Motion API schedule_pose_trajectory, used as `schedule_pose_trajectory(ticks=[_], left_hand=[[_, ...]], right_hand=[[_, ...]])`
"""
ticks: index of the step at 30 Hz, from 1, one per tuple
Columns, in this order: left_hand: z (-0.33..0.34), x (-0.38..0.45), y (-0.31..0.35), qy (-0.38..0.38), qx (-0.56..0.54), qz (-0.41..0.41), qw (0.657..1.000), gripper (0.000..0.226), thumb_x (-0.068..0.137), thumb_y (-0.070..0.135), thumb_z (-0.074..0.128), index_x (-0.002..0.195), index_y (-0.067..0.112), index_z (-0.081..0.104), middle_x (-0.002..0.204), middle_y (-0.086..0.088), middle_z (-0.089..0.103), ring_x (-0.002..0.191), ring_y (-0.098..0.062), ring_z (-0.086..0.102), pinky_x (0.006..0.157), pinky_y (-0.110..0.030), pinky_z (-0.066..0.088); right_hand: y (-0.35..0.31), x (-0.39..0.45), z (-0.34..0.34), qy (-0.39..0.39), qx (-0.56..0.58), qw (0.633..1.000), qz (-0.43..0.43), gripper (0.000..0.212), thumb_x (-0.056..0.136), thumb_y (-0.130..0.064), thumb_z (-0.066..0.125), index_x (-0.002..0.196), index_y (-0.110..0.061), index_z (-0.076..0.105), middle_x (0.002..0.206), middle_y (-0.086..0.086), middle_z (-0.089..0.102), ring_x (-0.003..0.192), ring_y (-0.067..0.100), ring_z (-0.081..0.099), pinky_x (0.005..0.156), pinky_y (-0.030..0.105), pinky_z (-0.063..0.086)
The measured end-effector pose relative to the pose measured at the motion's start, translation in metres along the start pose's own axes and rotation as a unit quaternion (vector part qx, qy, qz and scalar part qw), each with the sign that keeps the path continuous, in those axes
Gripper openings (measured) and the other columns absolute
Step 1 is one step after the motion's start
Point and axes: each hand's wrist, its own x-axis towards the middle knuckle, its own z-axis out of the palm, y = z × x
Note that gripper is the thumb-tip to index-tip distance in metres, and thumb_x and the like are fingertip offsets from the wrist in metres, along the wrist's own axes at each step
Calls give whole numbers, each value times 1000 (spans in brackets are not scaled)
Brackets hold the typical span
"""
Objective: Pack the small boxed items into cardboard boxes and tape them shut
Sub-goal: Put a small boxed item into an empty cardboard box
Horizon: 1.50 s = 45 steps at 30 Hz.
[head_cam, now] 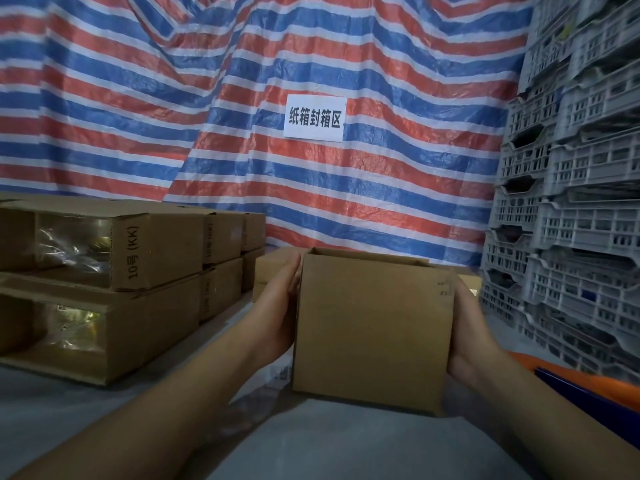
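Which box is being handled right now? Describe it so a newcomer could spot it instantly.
Start at the striped tarp with the white sign; directly below it, over the grey table, is the open box. The left hand and right hand press its sides. Unlike the taped boxes stacked left, its top is open and untaped.

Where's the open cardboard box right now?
In the head view, the open box sits centre frame, held between the left hand and right hand, right of the taped boxes and below the wall sign.
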Motion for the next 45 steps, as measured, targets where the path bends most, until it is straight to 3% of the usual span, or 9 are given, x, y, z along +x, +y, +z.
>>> schedule_pose_trajectory(ticks=[3,5,13,17,23,29,35,39,45], left_hand=[[-3,0,-3,-15,33,1,999,66,99,54,43,73,-6,51,73,4,71,71,-10,69,78,-34,48],[-7,2,-7,-27,25,-10,999,64,99,53,43,52,17,66,69,6,70,67,-8,68,73,-31,48],[-6,7,-9,28,54,-49,997,29,92,34,59,80,20,80,81,-6,74,70,-18,72,57,-28,55],[-5,9,-13,95,19,9,995,38,95,32,60,132,27,51,96,-9,74,82,-23,73,62,-33,57],[1,5,-11,97,94,-1,991,26,104,21,39,91,12,59,66,2,70,56,-9,68,49,-23,52],[0,1,-1,66,187,10,980,38,101,39,46,118,11,66,114,-15,68,112,-33,60,105,-51,42],[-13,0,4,-9,153,1,988,84,76,82,25,127,27,64,124,-7,68,122,-26,58,112,-51,35],[-17,-1,6,-59,155,3,986,87,72,82,29,133,26,59,127,-7,66,123,-26,58,111,-53,35],[-16,-3,6,-45,144,10,989,88,64,75,47,134,22,55,125,-7,67,120,-25,60,109,-51,39]], right_hand=[[3,0,1,-13,2,1000,-6,58,80,-69,63,107,-19,78,104,14,76,88,33,73,84,50,56],[5,1,-1,-12,3,1000,6,61,72,-70,68,103,-19,79,100,14,76,85,33,73,84,51,55],[8,1,-3,-4,-8,1000,-2,43,78,-58,66,74,-18,81,77,9,75,67,27,73,61,39,58],[7,-2,-1,-18,0,1000,-7,48,78,-62,66,85,-18,82,87,11,77,75,30,74,68,43,59],[9,-4,0,5,15,1000,23,71,82,-79,52,107,-18,78,109,17,74,98,38,71,99,58,48],[10,-7,0,7,42,994,102,80,68,-89,57,109,-24,78,111,15,75,97,37,71,95,56,50],[3,-9,5,-31,38,997,66,65,75,-76,66,106,-21,79,107,14,76,92,34,74,79,49,56],[1,-10,9,-17,-6,998,62,31,76,-46,76,79,-16,78,79,9,74,68,26,71,72,43,59],[-5,-7,7,-5,-64,997,34,31,89,-36,65,68,-17,78,75,8,73,63,22,70,61,33,58]])
